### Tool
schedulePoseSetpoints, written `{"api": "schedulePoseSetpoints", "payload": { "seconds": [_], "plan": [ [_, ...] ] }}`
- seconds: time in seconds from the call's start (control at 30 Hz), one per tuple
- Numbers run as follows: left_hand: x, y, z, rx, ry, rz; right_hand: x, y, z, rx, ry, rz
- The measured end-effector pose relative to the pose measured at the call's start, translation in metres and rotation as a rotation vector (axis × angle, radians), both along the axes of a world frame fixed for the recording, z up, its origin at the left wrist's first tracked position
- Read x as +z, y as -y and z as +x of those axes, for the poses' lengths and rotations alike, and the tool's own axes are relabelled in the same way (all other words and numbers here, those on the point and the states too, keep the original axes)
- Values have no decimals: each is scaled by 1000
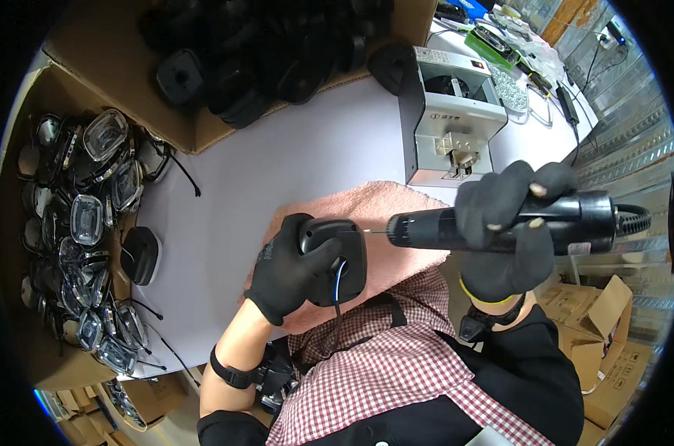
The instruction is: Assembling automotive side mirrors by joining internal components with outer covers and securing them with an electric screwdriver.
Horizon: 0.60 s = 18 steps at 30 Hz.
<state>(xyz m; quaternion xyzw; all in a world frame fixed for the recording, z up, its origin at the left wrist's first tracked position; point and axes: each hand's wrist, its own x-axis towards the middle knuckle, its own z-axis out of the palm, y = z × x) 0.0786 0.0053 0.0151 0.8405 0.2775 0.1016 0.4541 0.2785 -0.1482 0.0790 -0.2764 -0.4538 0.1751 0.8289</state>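
My left hand, in a black glove with bare fingertips hidden from view, grips a black plastic housing with rounded corners. A cable comes out of a hole in its face. My right hand, gloved in black with some fingertips bare, is wrapped round a black electric screwdriver held level. Its thin bit points left, with the tip at or very near the housing's upper right edge; contact is hard to tell. Beneath both lies a pink cloth.
A carton of clear-fronted lamp-like units with cables stands at left. Behind is a carton of black housings. A grey-and-black screw feeder sits at back right. One black unit rests on the white table.
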Motion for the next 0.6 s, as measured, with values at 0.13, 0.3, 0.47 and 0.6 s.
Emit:
{"api": "schedulePoseSetpoints", "payload": {
  "seconds": [0.13, 0.3, 0.47, 0.6],
  "plan": [
    [20, 6, 9, 146, -130, -209, -3, -6, 1, 92, 107, -30],
    [13, 4, 4, 4, -81, 11, -9, -12, -8, 33, 69, -121],
    [12, 4, 3, 10, -88, -5, -23, -25, -4, 80, 167, -64],
    [7, 4, 4, 17, -41, 12, -15, -25, 1, 171, 284, -142]
  ]
}}
